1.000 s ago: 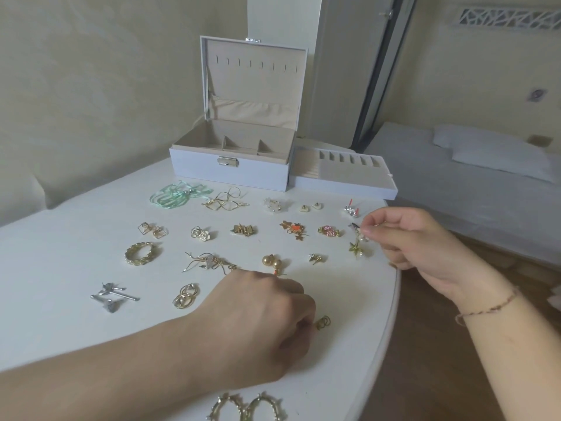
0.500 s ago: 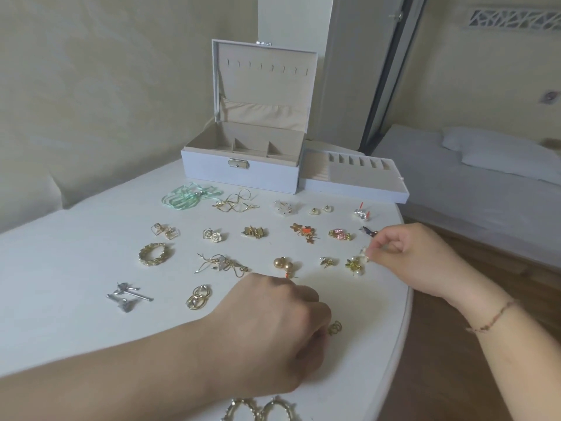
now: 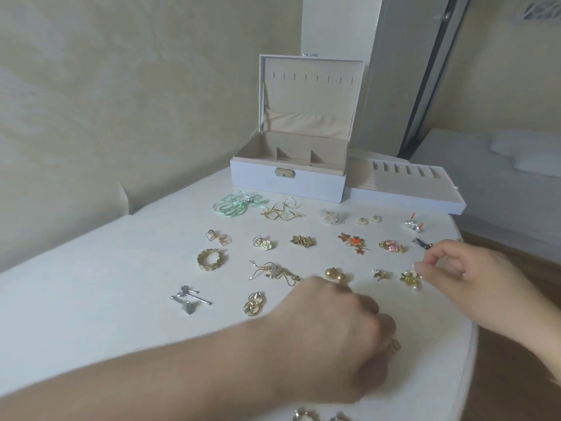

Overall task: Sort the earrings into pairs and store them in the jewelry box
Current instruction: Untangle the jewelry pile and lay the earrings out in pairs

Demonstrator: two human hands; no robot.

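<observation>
The left hand (image 3: 331,338) curls its fingers over a small gold earring (image 3: 394,346) at their tips; whether they grip it cannot be told. The right hand (image 3: 464,284) pinches a yellow flower earring (image 3: 410,279) just left of its fingertips

Home bedroom (bed (image 3: 485,177) with pillow (image 3: 534,161) beside table (image 3: 91,284))

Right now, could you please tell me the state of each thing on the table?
jewelry box: lid up, compartments empty.
tray: out beside the box, slots empty.
left hand: curled, pinching a small gold earring.
right hand: pinching at the flower earring.
</observation>
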